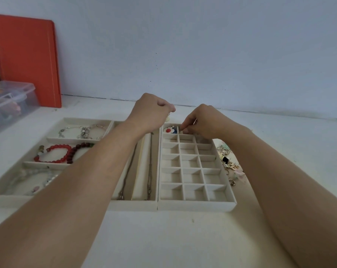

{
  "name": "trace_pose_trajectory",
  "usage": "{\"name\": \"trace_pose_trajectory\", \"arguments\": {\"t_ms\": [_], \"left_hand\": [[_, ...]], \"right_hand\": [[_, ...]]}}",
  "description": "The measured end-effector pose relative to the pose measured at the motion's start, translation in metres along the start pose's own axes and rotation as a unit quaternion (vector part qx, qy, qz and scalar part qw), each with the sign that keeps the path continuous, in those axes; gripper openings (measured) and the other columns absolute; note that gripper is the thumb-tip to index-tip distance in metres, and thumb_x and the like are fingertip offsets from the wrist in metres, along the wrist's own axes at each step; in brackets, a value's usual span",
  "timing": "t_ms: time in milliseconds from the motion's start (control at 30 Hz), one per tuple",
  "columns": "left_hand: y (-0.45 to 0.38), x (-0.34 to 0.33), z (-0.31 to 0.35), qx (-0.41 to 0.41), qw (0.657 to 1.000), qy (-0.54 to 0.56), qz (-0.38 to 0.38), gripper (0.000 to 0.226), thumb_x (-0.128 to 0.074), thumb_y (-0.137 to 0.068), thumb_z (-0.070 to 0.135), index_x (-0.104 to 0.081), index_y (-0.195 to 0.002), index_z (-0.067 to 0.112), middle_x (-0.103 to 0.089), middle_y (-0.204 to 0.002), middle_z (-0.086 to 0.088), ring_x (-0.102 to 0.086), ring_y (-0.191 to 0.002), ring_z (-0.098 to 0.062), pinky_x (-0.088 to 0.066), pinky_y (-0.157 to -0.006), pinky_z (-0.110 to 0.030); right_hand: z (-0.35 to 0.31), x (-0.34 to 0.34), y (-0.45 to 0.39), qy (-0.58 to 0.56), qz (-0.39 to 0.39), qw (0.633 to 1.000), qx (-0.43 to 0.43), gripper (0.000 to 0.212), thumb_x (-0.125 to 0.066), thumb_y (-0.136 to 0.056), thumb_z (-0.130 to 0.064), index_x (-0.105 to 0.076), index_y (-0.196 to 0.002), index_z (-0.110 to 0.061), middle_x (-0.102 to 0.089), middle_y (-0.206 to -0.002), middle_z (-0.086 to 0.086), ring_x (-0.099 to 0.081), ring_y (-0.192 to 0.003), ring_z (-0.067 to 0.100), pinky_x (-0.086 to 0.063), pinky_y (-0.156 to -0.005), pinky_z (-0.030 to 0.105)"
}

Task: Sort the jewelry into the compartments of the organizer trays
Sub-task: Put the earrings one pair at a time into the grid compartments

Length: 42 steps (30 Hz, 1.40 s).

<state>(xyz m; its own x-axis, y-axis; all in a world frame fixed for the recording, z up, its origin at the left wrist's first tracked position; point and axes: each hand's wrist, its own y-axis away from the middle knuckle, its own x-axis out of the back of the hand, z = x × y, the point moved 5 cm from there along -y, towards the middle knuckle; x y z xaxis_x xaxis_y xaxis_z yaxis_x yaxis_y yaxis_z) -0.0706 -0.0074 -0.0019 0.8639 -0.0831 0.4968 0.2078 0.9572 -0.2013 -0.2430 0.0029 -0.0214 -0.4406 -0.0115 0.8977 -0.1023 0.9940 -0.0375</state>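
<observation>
grid tray (196,205): matt cream, velvety-looking lining | red bead bracelet (56,151): frosted, semi-translucent beads | chains (150,171): dull metal links | loose pile (228,161): shiny gold- and silver-tone metal | storage box (11,101): clear glossy plastic | folder (26,60): matt orange | tabletop (163,238): smooth matt white

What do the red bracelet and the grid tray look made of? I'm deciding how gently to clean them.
Red bracelet: round beads, likely frosted glass or resin, given their matte, slightly translucent look; it can't be settled. Grid tray: cream, non-shiny walls suggest a velvet-like or flocked covering over stiff board, though plain card is possible.
</observation>
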Motion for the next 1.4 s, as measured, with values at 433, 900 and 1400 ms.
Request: {"name": "trace_pose_trajectory", "arguments": {"t_ms": [433,900,1400], "left_hand": [[0.0,0.0,-0.002,0.006,1.0,0.0,-0.008,0.021,-0.059,-0.096,0.023,-0.08,-0.098,0.02,-0.073,-0.099,0.008,-0.066,-0.092,-0.012,-0.049,-0.072,-0.024],[0.0,0.005,-0.003,-0.007,1.0,0.013,0.014,0.02,-0.066,-0.095,0.018,-0.073,-0.113,0.021,-0.059,-0.078,0.009,-0.063,-0.086,-0.009,-0.043,-0.061,-0.014],[0.009,0.01,0.003,0.003,0.999,0.016,0.027,0.01,-0.08,-0.082,0.027,-0.076,-0.085,0.018,-0.075,-0.084,0.003,-0.071,-0.086,-0.015,-0.055,-0.074,-0.028]], "right_hand": [[-0.001,-0.002,-0.001,0.033,0.041,0.999,0.008,0.007,-0.081,-0.083,-0.022,-0.082,-0.09,-0.022,-0.072,-0.079,-0.009,-0.063,-0.082,0.009,-0.047,-0.071,0.02],[0.0,0.004,0.004,0.036,0.034,0.998,-0.023,0.007,-0.078,-0.085,-0.022,-0.082,-0.09,-0.023,-0.056,-0.068,-0.01,-0.049,-0.063,0.004,-0.036,-0.053,0.018],[-0.025,0.012,0.02,-0.296,-0.055,0.953,0.027,0.036,-0.087,-0.077,-0.015,-0.069,-0.107,-0.006,-0.078,-0.094,0.009,-0.07,-0.086,0.029,-0.057,-0.08,0.039]]}}
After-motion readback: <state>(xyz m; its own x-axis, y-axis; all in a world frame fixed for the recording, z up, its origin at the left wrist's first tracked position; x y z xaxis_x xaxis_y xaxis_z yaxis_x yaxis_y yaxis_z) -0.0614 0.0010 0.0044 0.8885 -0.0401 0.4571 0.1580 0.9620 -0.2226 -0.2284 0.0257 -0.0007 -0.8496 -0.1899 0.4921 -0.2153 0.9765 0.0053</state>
